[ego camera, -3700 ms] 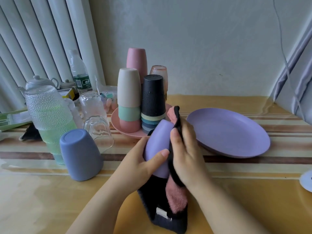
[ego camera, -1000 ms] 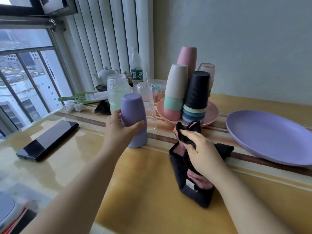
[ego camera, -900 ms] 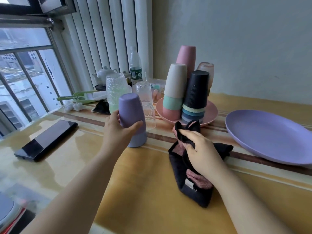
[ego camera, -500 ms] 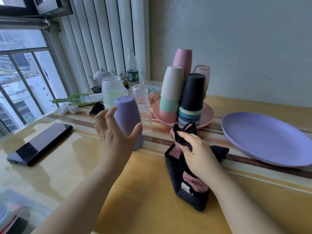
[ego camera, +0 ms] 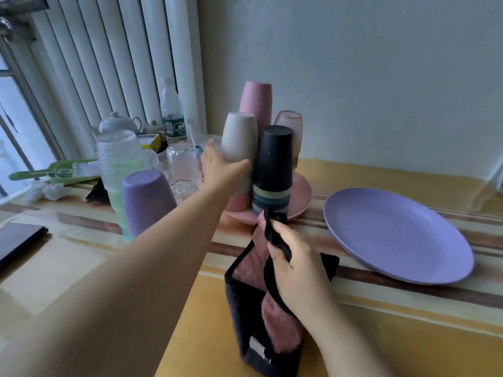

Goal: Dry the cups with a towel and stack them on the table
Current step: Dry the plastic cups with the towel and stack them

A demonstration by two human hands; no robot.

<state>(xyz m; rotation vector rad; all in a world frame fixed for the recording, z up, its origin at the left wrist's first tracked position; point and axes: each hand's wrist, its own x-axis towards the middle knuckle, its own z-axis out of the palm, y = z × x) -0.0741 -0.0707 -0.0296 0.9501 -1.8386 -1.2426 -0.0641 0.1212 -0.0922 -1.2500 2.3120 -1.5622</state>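
lilac cup (ego camera: pixel 148 201): upside down on the desk (ego camera: pixel 81 268), left of centre, nothing touching it. left hand (ego camera: pixel 220 165): nearest the cream cup (ego camera: pixel 239 137), fingers spread at its side, thumb in front, grip not yet closed. cream cup: mouth down, long axis upright, topping a stack on the pink plate (ego camera: pixel 300 195). right hand (ego camera: pixel 296 263): fingers curled round the towel (ego camera: pixel 253 303), resting on the desk.
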